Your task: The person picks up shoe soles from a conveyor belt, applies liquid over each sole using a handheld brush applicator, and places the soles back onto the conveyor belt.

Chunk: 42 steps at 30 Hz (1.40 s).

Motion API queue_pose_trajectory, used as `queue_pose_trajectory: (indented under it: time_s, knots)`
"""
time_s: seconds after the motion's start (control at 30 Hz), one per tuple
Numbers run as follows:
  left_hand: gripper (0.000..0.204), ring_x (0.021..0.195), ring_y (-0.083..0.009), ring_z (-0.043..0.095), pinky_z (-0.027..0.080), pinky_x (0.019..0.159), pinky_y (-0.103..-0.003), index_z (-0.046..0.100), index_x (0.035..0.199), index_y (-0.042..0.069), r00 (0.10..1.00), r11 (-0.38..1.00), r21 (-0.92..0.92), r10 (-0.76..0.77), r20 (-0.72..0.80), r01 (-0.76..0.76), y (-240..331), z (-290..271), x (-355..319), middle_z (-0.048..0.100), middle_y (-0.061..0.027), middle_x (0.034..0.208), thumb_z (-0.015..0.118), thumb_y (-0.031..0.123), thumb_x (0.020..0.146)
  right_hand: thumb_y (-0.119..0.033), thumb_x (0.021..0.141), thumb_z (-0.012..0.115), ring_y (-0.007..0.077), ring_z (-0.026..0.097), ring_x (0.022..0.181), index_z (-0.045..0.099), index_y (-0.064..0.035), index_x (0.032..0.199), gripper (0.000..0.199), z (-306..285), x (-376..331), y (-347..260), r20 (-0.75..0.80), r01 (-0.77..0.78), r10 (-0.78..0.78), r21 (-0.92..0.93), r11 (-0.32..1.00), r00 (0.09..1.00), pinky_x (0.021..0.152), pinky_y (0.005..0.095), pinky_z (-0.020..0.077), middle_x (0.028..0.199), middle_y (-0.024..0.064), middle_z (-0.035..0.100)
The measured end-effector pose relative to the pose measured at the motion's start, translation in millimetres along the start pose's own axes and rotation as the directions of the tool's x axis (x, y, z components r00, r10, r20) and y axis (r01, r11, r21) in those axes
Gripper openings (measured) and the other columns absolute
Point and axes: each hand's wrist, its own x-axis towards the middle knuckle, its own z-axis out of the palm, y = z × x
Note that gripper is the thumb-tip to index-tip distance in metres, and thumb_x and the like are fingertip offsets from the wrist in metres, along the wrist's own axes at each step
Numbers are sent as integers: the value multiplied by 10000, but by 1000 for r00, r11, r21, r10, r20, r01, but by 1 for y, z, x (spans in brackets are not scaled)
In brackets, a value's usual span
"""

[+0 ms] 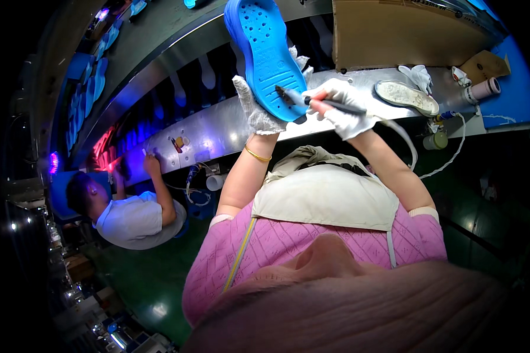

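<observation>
Brushing a blue sole, looks like
Left hand has it clamped, right hand pinches the brush; next stroke probably needs a steady sole.

At the far right, an open brown cardboard box stands at the back of a metal ledge. In front of it lie a crumpled white cloth and a whitish sole-shaped piece. Farther right are a smaller piece of cardboard and a pale cylinder, with a yellowish jar below the ledge and a thin white hose just beside it. On the far left, blue sole-shaped pieces line a grey surface, near a purple light. A person in a pale shirt sits at the ledge's left end, above a green floor.
</observation>
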Motion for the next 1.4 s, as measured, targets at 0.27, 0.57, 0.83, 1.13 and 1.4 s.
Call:
queue_pose_trajectory:
  time_s: [0.27,0.57,0.83,1.13,1.4]
  knots:
    - [904,1271,-387,375,250,1095,-523,275,1424,95,1000,990,-140,9,-6,-10,8,-8,8,382,-185,1392,459,702,780,-28,812,652,125,621,697,597,-4,885,94,7,9,-8,54,-260,254,205,944,966,623,246,508,817,79,632]
    - [904,1253,-395,393,240,1101,-514,294,1403,38,996,994,-76,-82,32,84,22,-11,13,396,-217,1371,495,665,783,34,801,621,128,602,696,597,6,888,95,0,10,-7,152,-8,-10,116,993,988,661,269,501,841,103,627]
    - [865,1228,-418,419,264,1070,-558,317,1403,51,969,962,-195,-154,191,191,41,-21,24,404,-234,1357,430,672,812,-43,792,668,118,607,700,605,-16,861,97,0,-19,-5,256,-458,436,29,889,863,648,255,493,773,61,628]
    - [718,1139,-441,498,412,982,-513,375,1326,-70,875,827,-302,-408,259,475,42,-10,26,439,-331,1276,394,515,909,76,697,665,186,611,791,603,-33,840,191,-1,16,-22,297,308,-242,-202,930,924,711,288,504,919,110,627]
    - [432,753,-232,675,581,646,-328,600,1052,-13,793,785,155,-559,-241,600,43,-19,38,661,-168,917,540,388,904,76,645,662,208,630,827,609,-32,768,172,-8,21,-15,453,176,-36,-270,947,891,725,306,502,815,81,628]
